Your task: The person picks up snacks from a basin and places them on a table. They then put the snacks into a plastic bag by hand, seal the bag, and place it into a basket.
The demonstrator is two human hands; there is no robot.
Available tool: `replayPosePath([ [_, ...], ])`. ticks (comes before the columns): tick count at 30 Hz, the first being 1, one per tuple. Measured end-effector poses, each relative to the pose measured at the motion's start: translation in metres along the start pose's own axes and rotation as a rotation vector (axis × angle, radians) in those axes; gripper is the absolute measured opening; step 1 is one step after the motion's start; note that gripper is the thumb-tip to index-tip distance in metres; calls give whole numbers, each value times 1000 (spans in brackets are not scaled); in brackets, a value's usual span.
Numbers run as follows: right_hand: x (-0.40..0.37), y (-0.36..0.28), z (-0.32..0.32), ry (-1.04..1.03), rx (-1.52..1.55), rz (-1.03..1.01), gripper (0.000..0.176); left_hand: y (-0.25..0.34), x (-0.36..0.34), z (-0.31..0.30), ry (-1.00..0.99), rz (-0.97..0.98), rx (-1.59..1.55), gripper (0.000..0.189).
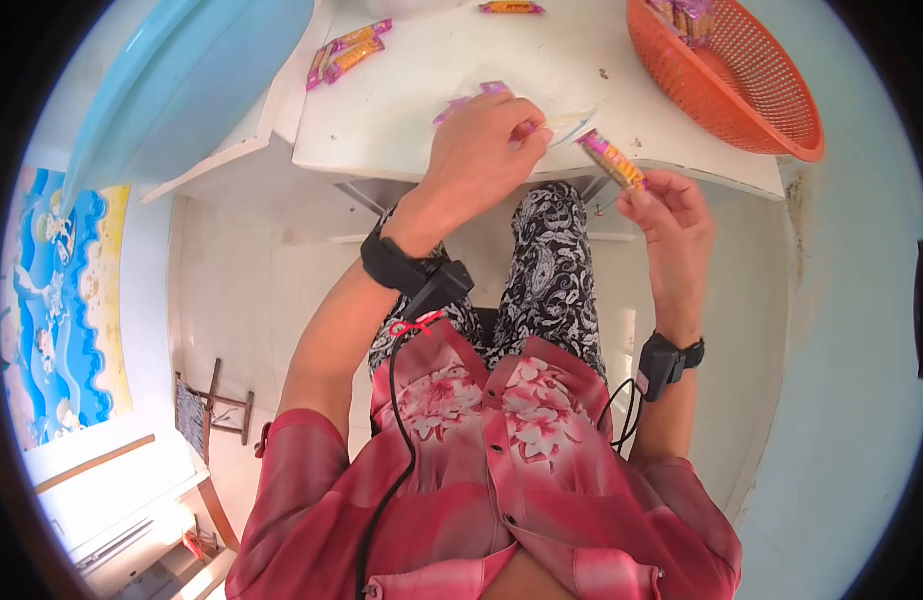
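Note:
My left hand [489, 148] is closed in a pinch on the edge of a clear plastic bag [575, 128] over the front of the white table. Between the thumb and fingers of my right hand [671, 208] is a snack stick in a pink and yellow wrapper [613, 160]. Its far end points up and left, right at the bag's edge. Pink-wrapped pieces [459, 105] show just beyond my left hand, which partly hides them.
An orange plastic basket [771, 122] with wrapped snacks stands at the table's right. Several wrapped sticks [353, 54] lie at the left, another [511, 7] at the back. A large blue tub [196, 85] is at far left. The white table [401, 140] has a front edge above my knees.

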State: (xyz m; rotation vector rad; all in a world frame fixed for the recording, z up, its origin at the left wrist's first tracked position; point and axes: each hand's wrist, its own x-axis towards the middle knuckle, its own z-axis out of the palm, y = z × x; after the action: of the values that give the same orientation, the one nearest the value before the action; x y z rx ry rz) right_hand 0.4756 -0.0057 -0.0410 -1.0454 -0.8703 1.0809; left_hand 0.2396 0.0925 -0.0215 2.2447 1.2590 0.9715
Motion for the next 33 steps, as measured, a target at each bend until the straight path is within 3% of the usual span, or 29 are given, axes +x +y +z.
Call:
replayPosePath([
  [7, -4, -12, 11, -109, -38, -3, 27, 10, 0, -10, 144, 45, -14, 17],
  [15, 10, -7, 30, -70, -50, -71, 28, 21, -6, -7, 294, 282, 170, 9],
  [23, 33, 9, 68, -51, -322, -133, 26, 21, -10, 5, 266, 395, 113, 24],
  [26, 41, 19, 70, -26, -641, -260, 25, 20, -10, 8, 259, 424, 104, 26],
  [29, 47, 28, 69, 47, -709, -403, 26, 16, -12, 6, 232, 435, 70, 27],
  [33, 51, 25, 61, 43, -812, -457, 29, 10, -15, -18, 293, 304, 27, 33],
])
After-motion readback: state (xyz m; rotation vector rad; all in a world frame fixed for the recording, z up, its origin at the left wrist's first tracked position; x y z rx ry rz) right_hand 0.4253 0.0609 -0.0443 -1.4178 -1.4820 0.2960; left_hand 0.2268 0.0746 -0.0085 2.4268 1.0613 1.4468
